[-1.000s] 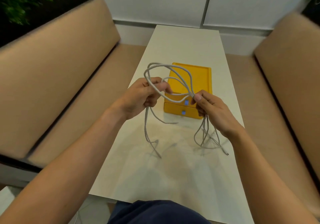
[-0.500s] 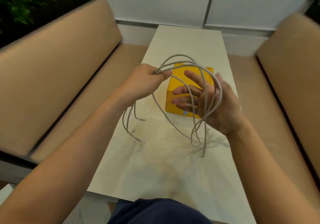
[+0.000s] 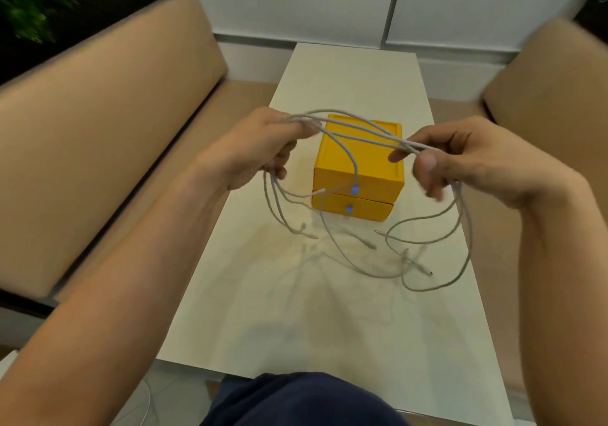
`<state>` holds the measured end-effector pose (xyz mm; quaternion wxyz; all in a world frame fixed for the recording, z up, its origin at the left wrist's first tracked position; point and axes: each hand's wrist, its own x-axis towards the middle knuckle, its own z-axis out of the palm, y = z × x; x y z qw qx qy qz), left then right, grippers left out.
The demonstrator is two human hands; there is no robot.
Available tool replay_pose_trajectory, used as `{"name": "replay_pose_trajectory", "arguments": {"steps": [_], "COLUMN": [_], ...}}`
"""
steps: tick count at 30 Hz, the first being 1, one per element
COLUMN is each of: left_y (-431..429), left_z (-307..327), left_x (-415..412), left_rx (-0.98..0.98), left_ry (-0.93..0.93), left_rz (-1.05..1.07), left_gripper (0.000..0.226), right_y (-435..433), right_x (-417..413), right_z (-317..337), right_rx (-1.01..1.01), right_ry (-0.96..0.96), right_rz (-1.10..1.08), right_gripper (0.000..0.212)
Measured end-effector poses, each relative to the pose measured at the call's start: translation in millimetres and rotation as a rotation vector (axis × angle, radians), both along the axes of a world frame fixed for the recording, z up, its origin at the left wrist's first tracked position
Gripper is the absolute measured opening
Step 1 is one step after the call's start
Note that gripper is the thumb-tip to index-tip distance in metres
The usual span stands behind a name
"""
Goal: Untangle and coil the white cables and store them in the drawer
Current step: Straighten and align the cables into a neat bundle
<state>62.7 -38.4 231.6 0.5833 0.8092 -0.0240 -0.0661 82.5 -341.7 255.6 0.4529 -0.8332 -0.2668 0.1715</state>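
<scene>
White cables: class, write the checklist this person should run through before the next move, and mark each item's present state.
1. Grip on both sides: ok. The left hand and right hand each hold the white cables above the table.
2. Untangled: not ok. Strands cross and hang in loose loops.
3. Coiled: not ok.
4. Drawer open: not ok. Both drawers of the yellow box look shut.
5. How many cables: cannot tell.

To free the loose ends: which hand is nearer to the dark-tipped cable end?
Right. The right hand holds cables above the end, slightly to its right; the left hand is farther off, to its left.
</scene>
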Motion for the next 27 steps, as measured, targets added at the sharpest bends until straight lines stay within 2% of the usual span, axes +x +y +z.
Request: {"name": "replay_pose_trajectory", "arguments": {"steps": [4, 5, 6, 9, 10, 11, 14, 18, 19, 22, 25, 27], "left_y": [-9.9, -15.9, -21.3, -21.0, -16.1, -10.8, -0.3, 13.3, 18.4, 27.7, 28.2, 24.9], "left_z": [4.2, 5.3, 7.4, 18.0, 20.0, 20.6, 5.6, -21.3, -25.1, -31.6, -37.3, -42.1], "left_x": [0.0, -0.5, -1.7, -3.6, -4.4, -6.4, -10.2, -9.3, -9.7, -11.1, -12.6, -12.4], "left_rx": [0.138, 0.169, 0.191, 0.240, 0.258, 0.266, 0.169, 0.165, 0.149, 0.050, -0.003, -0.069], "left_ry": [-0.133, -0.160, -0.185, -0.244, -0.240, -0.216, -0.085, -0.092, -0.104, -0.130, -0.113, -0.018], "left_rz": [-0.032, -0.062, -0.085, -0.124, -0.157, -0.207, -0.361, -0.326, -0.303, -0.256, -0.232, -0.208], "left_gripper": [0.034, 0.035, 0.034, 0.032, 0.034, 0.036, 0.046, 0.046, 0.044, 0.037, 0.033, 0.029], "right_y": [23.5, 36.7, 48.6, 65.6, 61.8, 56.2, 41.0, 16.7, 8.5, -5.5, -5.9, -5.0], "right_x": [-4.5, -7.1, -9.3, -9.8, -7.5, -5.6, -5.3, -5.9, -6.0, -9.3, -6.0, 4.8], "right_z": [-12.5, -17.4, -21.8, -24.4, -22.8, -19.0, -5.0, 20.1, 26.9, 32.9, 15.2, -6.7], "right_rx": [-0.045, -0.022, -0.002, 0.036, 0.083, 0.123, 0.229, 0.599, 0.637, 0.506, 0.237, 0.014], "right_ry": [-0.002, -0.024, -0.044, -0.103, -0.107, -0.130, -0.190, -0.158, -0.166, -0.318, -0.539, -0.569], "right_rz": [0.011, 0.012, 0.016, -0.028, -0.070, -0.103, -0.086, -0.200, -0.214, -0.286, -0.422, -0.462], "right_gripper": [0.108, 0.105, 0.090, 0.015, 0.010, 0.015, 0.012, 0.014, 0.013, 0.032, 0.026, 0.028]}}
